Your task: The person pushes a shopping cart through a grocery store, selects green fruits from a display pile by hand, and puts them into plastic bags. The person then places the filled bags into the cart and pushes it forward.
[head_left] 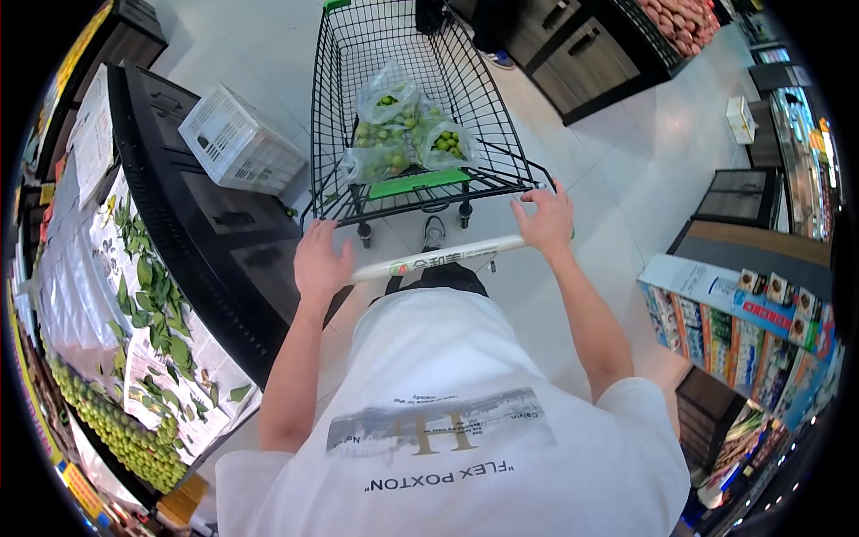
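Note:
My left hand (323,259) rests on the left end of the shopping cart's white handle bar (434,257), fingers stretched forward and thumb apart. At the bar's right end lies my right hand (547,220), its palm on the bar and its thumb and fingers spread. Neither hand is wrapped round the bar. In front of me stands the black wire shopping cart (358,45) with a green strip (418,183) near its handle side. Several clear plastic bags (394,103) of round green fruit (447,143) sit inside the basket.
A white plastic crate (237,143) stands left of the cart against a dark display stand (206,206). Green fruit (121,421) and loose leaves (161,313) lie on that stand. Ahead right is a cabinet (591,54) with reddish produce (680,22), beside a person's shoe (498,60). Packaged goods (716,331) stand at right.

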